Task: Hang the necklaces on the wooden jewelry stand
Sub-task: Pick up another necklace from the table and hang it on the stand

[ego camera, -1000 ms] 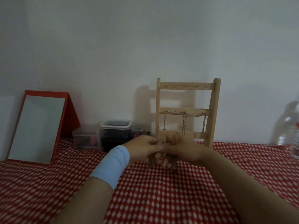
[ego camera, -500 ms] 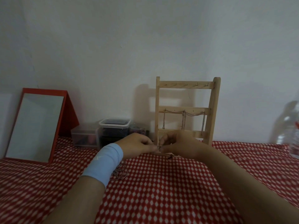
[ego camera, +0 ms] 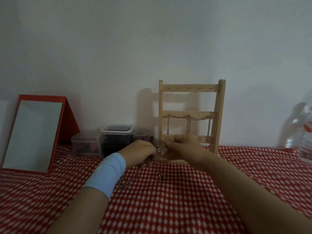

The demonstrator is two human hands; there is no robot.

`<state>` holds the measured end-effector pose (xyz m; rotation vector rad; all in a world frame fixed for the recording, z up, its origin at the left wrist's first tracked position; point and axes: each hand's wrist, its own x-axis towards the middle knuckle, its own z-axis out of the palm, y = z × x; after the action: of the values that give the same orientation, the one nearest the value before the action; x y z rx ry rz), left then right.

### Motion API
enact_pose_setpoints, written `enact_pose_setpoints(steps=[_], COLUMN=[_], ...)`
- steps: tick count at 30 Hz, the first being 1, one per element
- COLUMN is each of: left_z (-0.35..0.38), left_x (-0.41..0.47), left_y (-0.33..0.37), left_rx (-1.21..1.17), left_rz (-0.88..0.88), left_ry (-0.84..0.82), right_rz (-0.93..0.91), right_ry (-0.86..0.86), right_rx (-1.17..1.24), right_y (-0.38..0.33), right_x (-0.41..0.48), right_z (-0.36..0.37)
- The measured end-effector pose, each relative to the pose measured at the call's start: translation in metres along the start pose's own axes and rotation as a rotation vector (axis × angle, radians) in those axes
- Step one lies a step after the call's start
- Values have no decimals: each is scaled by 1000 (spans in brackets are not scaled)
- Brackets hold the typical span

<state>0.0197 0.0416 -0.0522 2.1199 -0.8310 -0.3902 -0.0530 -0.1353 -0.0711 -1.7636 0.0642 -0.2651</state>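
Note:
A wooden jewelry stand (ego camera: pixel 219 105) with three rungs stands against the wall. A chain necklace (ego camera: pixel 189 118) hangs draped along its middle rung. In front of the bottom rung, my left hand (ego camera: pixel 138 152) and my right hand (ego camera: pixel 184 149) meet, both pinching a silver necklace (ego camera: pixel 159 149) between their fingertips. Part of that chain trails under my left hand. More chain (ego camera: pixel 125 182) lies on the cloth beside my left wrist, which wears a light blue band. A small pendant (ego camera: pixel 160 177) rests on the cloth below my hands.
A red-and-white checked cloth (ego camera: pixel 168 208) covers the table. A red-framed mirror (ego camera: pixel 33 132) leans at the left. Clear plastic boxes (ego camera: pixel 116 139) sit by the wall left of the stand. A plastic bottle (ego camera: pixel 302 132) stands at the right edge.
Both hands have risen from the cloth toward the stand's bottom rung, lifting the necklace. The loose chain and a pendant now show on the cloth below.

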Motion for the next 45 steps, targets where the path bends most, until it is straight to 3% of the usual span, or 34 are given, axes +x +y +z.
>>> enact_pose_setpoints(steps=[4,6,9,11,16,20,23,25,29,35,45], left_z=[3,3,2,2,-2,-11,-10,-9,-9,-8,4], left_x=[-4,-6,-6,-8,-6,-4,-2,-2,-3,-2,2], left_y=[6,2,-3,0,-4,-7,-8,-8,-12,-12,-5], left_rx=[-139,-375,-511,-517,-343,120,272,295,226,152,15], left_rz=[-6,-23,-2,-1,-7,17,25,35,67,131,129], left_ry=[-76,-99,-139,-148,-54,7,-2,-50,-72,3,39], right_rz=[37,51,83,136,249,264,189,95,17,-60,-50], right_ry=[-59,-125,-191,-192,-442,-311,-291,-294,-226,-216,-172], right_rx=[249,355,250,109,292,-129,-557,-687,-721,-531,-428], right_y=[0,1,8,14,17,9,5,1,-4,-1,-6], right_x=[2,4,4,4,4,3,1,0,0,1,2], right_z=[3,0,-2,1,1,-2,-4,-4,-8,-13,-14])
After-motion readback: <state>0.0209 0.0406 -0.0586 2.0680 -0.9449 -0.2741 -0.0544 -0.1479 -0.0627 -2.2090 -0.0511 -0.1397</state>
